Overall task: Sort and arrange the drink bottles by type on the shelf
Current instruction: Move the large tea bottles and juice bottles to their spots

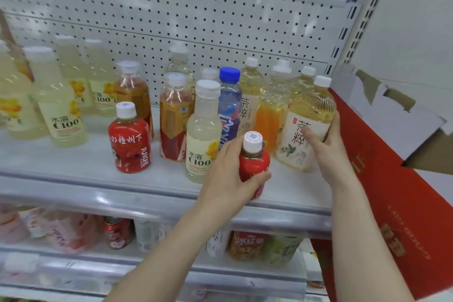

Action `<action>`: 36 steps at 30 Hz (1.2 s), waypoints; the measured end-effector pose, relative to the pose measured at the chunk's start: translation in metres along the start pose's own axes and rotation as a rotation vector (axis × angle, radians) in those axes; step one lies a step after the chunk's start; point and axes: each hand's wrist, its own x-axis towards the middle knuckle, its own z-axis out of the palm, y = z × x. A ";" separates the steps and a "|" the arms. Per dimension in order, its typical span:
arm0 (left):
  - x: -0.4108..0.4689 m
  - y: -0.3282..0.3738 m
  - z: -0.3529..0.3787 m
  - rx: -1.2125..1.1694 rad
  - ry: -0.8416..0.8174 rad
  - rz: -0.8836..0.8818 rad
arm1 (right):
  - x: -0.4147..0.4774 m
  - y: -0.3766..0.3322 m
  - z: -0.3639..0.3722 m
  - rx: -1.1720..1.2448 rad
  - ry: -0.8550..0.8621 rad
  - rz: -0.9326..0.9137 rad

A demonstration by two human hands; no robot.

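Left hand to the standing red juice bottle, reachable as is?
Reach yes, grasp likely no: left hand grips another red bottle. The shelf front toward the standing red juice bottle looks free.

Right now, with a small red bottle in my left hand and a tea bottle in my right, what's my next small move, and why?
Probably carry the small red juice bottle in your left hand leftward and stand it by the matching red bottle, which has bare shelf in front. Your right hand grips the tea bottle, already beside others like it.
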 end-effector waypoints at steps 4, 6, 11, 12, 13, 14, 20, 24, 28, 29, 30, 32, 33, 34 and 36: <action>-0.011 -0.004 -0.006 -0.057 0.078 -0.004 | 0.005 -0.006 -0.002 -0.068 -0.017 0.020; -0.016 -0.006 -0.013 -0.085 0.132 -0.006 | 0.003 -0.010 0.000 -0.172 0.036 0.032; -0.029 -0.002 -0.039 -0.168 0.188 0.002 | -0.027 -0.045 0.046 -0.482 0.549 -0.373; -0.034 -0.003 -0.045 -0.183 0.193 0.000 | -0.034 -0.054 0.064 -0.441 0.504 -0.477; -0.037 -0.003 -0.050 -0.207 0.198 -0.003 | -0.041 -0.063 0.080 -0.374 0.392 -0.528; -0.041 -0.004 -0.054 -0.228 0.209 -0.009 | -0.048 -0.070 0.096 -0.303 0.254 -0.521; -0.064 -0.021 -0.090 -0.254 0.324 -0.104 | -0.073 -0.079 0.164 -0.205 -0.227 -0.320; -0.078 -0.038 -0.117 -0.222 0.410 -0.181 | -0.079 -0.083 0.176 -0.212 -0.196 -0.247; -0.086 -0.053 -0.152 -0.236 0.500 -0.230 | -0.095 -0.107 0.182 -0.132 -0.188 -0.239; -0.088 -0.058 -0.162 -0.239 0.513 -0.231 | -0.100 -0.115 0.187 -0.121 -0.204 -0.235; -0.089 -0.062 -0.173 -0.231 0.523 -0.228 | -0.104 -0.126 0.194 -0.109 -0.230 -0.232; -0.090 -0.069 -0.192 -0.202 0.546 -0.232 | -0.110 -0.142 0.213 -0.102 -0.286 -0.240; -0.092 -0.074 -0.206 -0.188 0.559 -0.232 | -0.113 -0.150 0.228 -0.106 -0.302 -0.252; -0.093 -0.080 -0.219 -0.181 0.573 -0.235 | -0.115 -0.156 0.245 -0.114 -0.306 -0.264; -0.097 -0.092 -0.246 -0.169 0.593 -0.243 | -0.118 -0.167 0.284 -0.106 -0.308 -0.286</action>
